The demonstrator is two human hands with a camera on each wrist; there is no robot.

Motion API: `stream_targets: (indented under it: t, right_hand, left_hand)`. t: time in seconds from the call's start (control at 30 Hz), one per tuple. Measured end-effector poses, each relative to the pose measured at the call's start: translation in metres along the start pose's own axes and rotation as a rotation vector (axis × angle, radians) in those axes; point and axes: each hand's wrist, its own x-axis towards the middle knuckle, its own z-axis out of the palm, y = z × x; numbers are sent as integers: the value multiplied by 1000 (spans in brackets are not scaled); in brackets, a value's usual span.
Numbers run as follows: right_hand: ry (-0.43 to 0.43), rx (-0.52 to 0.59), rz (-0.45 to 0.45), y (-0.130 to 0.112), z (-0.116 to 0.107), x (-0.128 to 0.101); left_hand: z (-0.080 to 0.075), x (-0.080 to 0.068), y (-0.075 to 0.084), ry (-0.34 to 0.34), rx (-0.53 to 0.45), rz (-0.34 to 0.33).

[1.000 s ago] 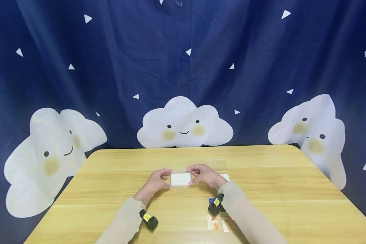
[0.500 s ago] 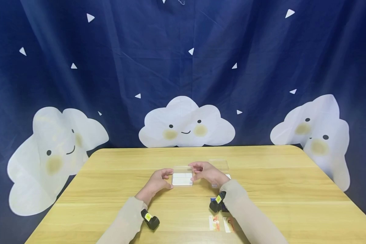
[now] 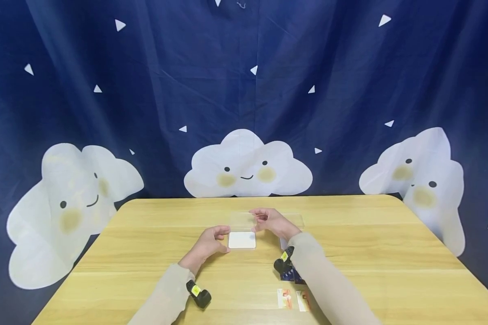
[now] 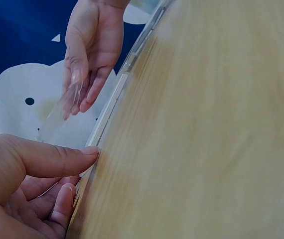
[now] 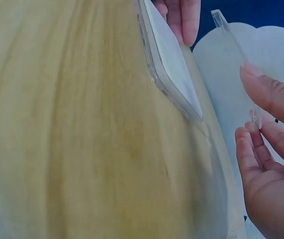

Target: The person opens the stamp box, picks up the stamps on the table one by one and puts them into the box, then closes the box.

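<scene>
Centre of the head view: the left hand (image 3: 208,242) is pinching the left edge of a white case base (image 3: 241,240), which is lying flat on the wooden table (image 3: 370,253). Just above it in the frame, the right hand (image 3: 270,220) is gripping a clear lid (image 3: 242,220) by its right end, fingers curled, holding it lifted off the base. Further clear pieces (image 3: 297,220) are lying right of that hand; small cards (image 3: 293,299) are lying at the lower centre.
</scene>
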Motion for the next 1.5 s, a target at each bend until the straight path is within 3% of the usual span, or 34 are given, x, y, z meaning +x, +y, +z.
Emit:
stream_targets:
  t: [0.23,0.67,0.83,1.5]
  right_hand:
    - [18,35,-29,4,2,8]
    - [74,90,-1,11,8,13]
    - [69,80,-11,12,9,13]
    - [96,52,-3,10,13,10]
  left_hand:
    - [0,-1,1,2,2,9]
    - [-1,-1,0,1,2,38]
    - [1,0,-1,13,-1,4]
    - [2,1,-2,-15,18,15]
